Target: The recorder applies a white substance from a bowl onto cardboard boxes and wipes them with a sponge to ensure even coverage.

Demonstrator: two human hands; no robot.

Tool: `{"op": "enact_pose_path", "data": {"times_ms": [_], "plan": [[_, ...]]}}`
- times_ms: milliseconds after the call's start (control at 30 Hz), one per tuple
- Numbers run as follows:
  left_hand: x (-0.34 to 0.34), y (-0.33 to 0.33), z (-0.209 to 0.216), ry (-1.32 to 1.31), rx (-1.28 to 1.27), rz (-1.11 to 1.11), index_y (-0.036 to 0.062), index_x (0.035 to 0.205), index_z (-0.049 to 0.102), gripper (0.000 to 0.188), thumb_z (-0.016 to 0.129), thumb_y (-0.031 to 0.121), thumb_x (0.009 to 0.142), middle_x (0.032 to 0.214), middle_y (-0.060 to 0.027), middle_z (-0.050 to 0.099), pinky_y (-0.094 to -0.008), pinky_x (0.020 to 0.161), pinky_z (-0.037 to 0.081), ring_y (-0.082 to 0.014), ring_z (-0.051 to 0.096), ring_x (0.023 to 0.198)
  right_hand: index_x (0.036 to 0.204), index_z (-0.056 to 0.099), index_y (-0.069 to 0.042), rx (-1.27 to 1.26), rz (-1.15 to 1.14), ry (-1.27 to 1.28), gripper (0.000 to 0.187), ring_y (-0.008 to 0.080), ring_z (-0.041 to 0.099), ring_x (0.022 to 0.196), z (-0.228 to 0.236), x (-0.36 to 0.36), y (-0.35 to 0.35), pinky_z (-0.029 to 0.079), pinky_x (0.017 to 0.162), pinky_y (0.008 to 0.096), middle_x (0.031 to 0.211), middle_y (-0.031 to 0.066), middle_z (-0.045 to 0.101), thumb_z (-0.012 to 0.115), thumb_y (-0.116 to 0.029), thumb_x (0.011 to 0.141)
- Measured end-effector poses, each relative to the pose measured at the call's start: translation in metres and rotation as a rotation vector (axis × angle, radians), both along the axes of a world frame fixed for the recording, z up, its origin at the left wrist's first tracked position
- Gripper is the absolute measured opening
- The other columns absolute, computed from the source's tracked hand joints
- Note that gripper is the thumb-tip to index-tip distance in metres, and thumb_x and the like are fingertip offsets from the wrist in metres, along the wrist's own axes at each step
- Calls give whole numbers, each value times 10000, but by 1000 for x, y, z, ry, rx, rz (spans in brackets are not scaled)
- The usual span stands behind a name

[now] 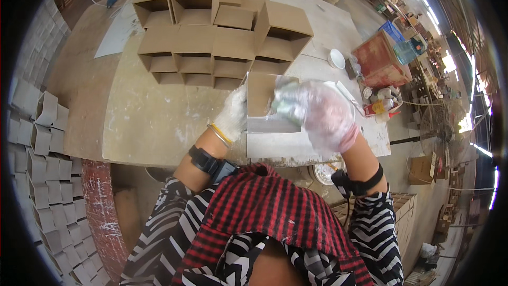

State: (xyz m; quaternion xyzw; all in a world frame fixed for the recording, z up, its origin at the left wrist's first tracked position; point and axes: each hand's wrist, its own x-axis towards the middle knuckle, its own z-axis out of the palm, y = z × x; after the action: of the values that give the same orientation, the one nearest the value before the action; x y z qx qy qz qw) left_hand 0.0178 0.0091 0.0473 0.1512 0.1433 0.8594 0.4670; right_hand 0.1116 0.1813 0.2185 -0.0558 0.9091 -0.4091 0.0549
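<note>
A cardboard box [260,95], brown inside with a pale front side, stands at the table's near edge in front of me. My left hand [233,112], in a white knitted glove, grips its left wall, with some of the fingers hidden behind it. Over the box's right part is my right hand [329,114], in a thin, shiny, pinkish-white covering. Motion smears its fingers, and a pale greenish blur shows at their tips; I cannot make out whether that is a held thing or part of the covering. Beyond both hands, several brown open boxes [190,39] stand grouped and stacked.
A white bowl [336,59] sits on the table [153,122] to the right, near a red-stained crate [382,59] with a water jug [406,52]. Bottles [378,107] stand at the right edge. White boxes [53,169] are stacked at left; a bucket [321,173] is below the table.
</note>
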Motion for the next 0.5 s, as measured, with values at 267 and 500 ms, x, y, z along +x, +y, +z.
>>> {"op": "enact_pose_path", "data": {"times_ms": [267,500], "plan": [[-1,5,-9,-112,-207,105,44,1288,597,458,469,413,1051,1209,-137,661,-439,942,551,-275,658,1067,1191,702,-34,97,159,335,339,254,688,1052,-24,18,16,540,912,361,1176,138,706,664,-182,888],[2,5,12,-120,-100,-19,36,1288,597,465,453,415,1061,1243,-130,654,-417,960,540,-272,650,1100,1223,672,-48,-353,21,135,325,286,636,1152,-26,13,17,506,980,385,1242,140,664,639,-222,952]]}}
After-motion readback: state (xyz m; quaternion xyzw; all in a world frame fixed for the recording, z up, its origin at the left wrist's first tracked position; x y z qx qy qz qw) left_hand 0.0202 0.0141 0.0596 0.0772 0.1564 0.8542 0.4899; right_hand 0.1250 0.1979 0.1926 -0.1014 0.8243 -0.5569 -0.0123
